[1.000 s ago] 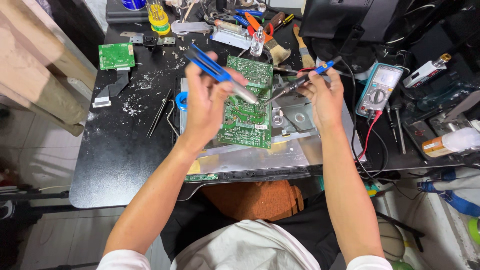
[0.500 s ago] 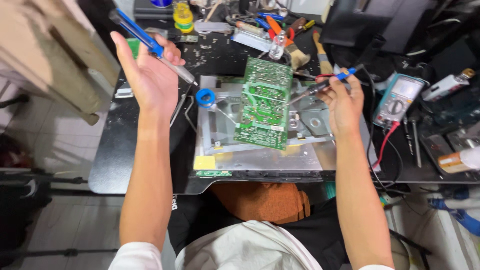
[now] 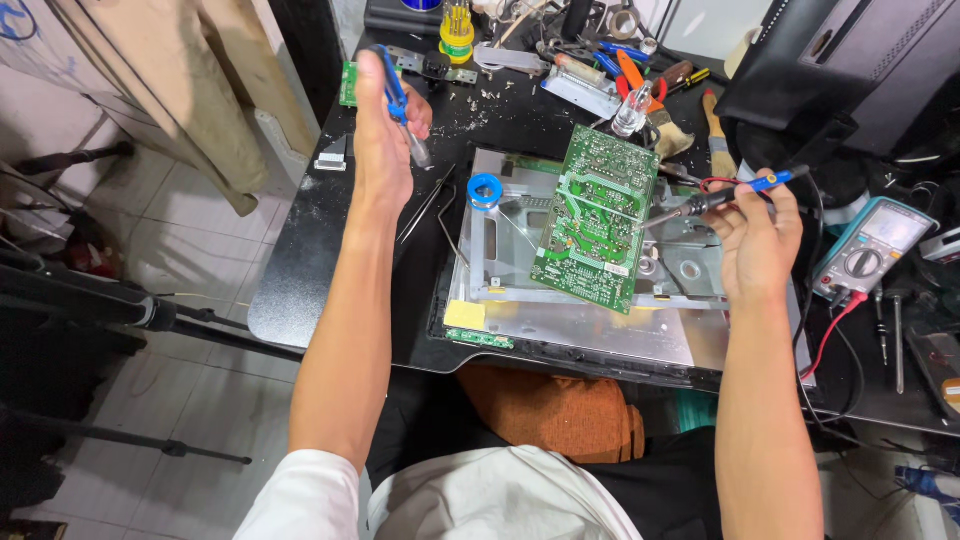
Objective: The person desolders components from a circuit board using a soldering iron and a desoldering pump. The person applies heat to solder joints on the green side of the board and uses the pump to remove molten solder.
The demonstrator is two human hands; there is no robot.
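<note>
Left hand (image 3: 385,140) is up and well off to the left of the green rectangular circuit board (image 3: 592,220) now, fingers wrapped tight round a blue-handled desoldering pump (image 3: 398,100) with its clear tip pointing down at the black worktop (image 3: 300,270). A second ago that same pump was right over the board beside the iron; half a second ago it was already swinging out; now it hangs clear of the board altogether. So the suction step looks finished for this joint, by my reading, and the board is left to the iron alone. Right hand (image 3: 752,235) sits just right of the board, fingers closed pen-style on a soldering iron with a black grip and blue end (image 3: 715,198), its metal tip reaching left to the board's right edge, touching or very nearly, hard to say which. The board itself stands tilted on the grey metal chassis plate (image 3: 590,335), solder side up. A blue spool of solder wire (image 3: 484,190) lies on the plate just left of the board. Behind the board, a clutter of screwdrivers, pliers and a brush (image 3: 712,125). Far right of the board, a teal multimeter (image 3: 868,250) with red lead trailing.
</note>
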